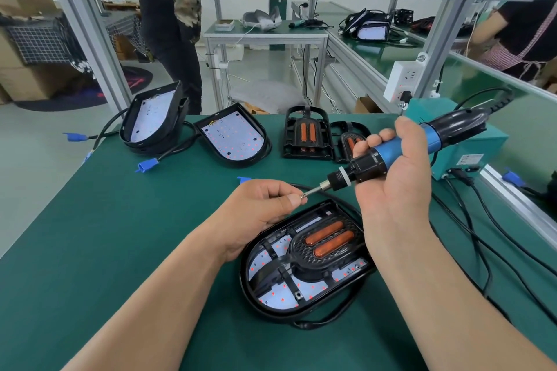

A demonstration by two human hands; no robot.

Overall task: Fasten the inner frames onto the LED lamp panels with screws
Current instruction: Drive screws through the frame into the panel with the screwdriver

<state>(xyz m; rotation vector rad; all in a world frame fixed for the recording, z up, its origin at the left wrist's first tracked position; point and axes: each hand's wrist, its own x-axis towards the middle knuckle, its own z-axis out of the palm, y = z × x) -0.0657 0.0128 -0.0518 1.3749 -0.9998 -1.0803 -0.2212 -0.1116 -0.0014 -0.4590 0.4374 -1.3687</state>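
An LED lamp panel point(280, 295) lies on the green table in front of me, with a black inner frame point(327, 245) carrying two orange strips seated in it. Above it, my right hand point(391, 178) grips a blue and black electric screwdriver point(401, 150), its bit pointing left and down. My left hand point(262, 205) pinches a small screw point(302, 196) against the tip of the bit.
Two bare LED panels point(232, 137) point(150, 120) with cables and blue connectors lie at the back left. Two spare inner frames point(307, 134) point(349, 140) lie at the back middle. A teal box point(464, 147) and black cables point(482, 229) occupy the right. People stand beyond the bench.
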